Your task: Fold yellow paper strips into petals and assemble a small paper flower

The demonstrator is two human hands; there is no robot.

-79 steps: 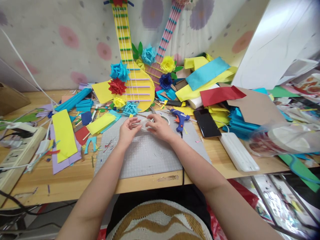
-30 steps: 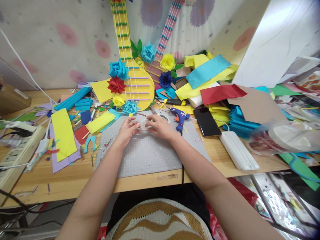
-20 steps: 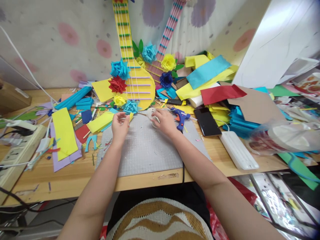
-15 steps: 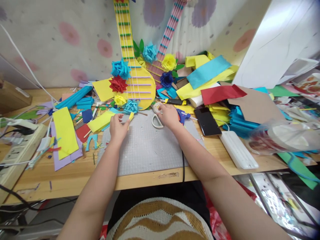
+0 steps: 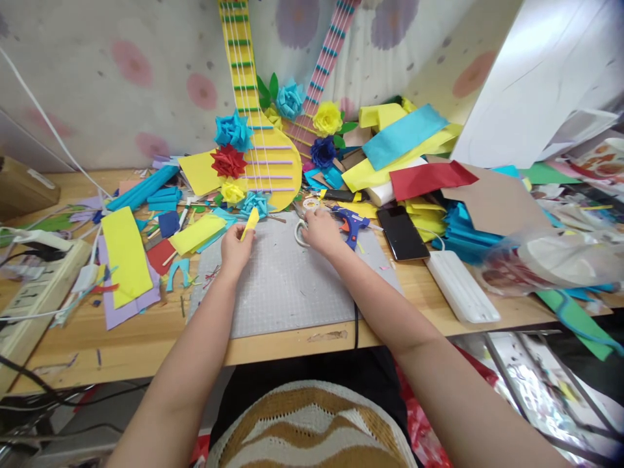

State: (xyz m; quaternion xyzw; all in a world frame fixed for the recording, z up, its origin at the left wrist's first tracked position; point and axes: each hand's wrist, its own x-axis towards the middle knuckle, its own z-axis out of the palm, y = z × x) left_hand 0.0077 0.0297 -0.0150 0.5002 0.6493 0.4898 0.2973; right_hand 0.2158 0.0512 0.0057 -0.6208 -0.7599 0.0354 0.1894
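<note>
My left hand (image 5: 237, 248) is closed, pinching a small yellow paper strip (image 5: 250, 223) that stands up from the fingertips above the mat's left side. My right hand (image 5: 322, 233) is curled over the scissors (image 5: 299, 234); one pale handle loop shows at its left and the rest is mostly covered. Just behind those fingers lies a small white roll (image 5: 311, 204), which looks like tape. A blue glue gun (image 5: 354, 224) rests to the right of my right hand. Beneath both hands is the grey cutting mat (image 5: 292, 299).
A yellow paper guitar (image 5: 277, 162) with paper flowers leans at the back, a pink one behind it. Paper sheets (image 5: 404, 140) pile up at right. A phone (image 5: 402, 234) and white power bank (image 5: 463, 286) lie right; a power strip (image 5: 43, 305) is left.
My right hand has carried the white roll from between both hands to the back of the mat, let it go and closed on the scissors. The yellow strip in my left hand has turned.
</note>
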